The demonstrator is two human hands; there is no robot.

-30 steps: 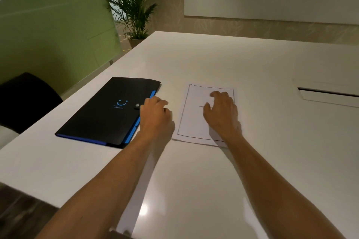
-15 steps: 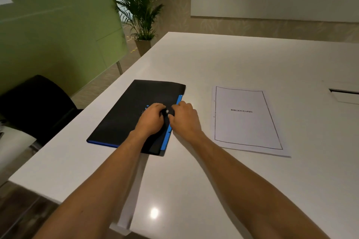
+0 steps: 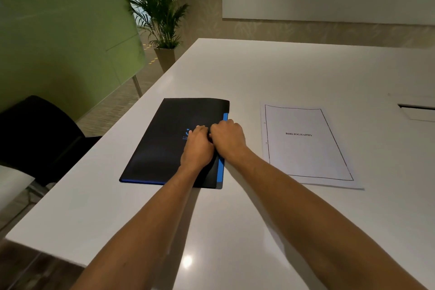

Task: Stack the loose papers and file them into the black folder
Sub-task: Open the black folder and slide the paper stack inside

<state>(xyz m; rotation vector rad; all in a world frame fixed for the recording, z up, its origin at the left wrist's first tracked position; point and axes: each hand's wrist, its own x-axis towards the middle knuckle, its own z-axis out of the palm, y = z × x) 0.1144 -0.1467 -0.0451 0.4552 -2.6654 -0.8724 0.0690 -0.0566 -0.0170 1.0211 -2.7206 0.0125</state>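
Flat black folder w/ blue edge strip (image 3: 164, 146) lies closed on the glossy white counter (image 3: 270, 73), near the counter's left edge, its near left corner closest to that edge; long axis runs from near edge toward far edge, tilted a bit to the right, blue strip along its right long side. Just right of it, apart w/ a bare gap between, sits the white paper stack w/ black border and "BIBLIOGRAPHY" heading (image 3: 306, 146), long axis also near-to-far, text upright to the person. Left hand (image 3: 196, 148) rests on the folder cover by its right side, fingers curled and pressed together over the blue logo. Right hand (image 3: 227, 139) touches the left one, knuckles up, fingers curled down at the folder's right edge over the blue strip; can't tell what they pinch, fingertips hidden. Wide bare counter toward the far edge and near edge; recessed slot (image 3: 416, 110) at far right. Black chair (image 3: 35, 134) stands off the counter's left edge.
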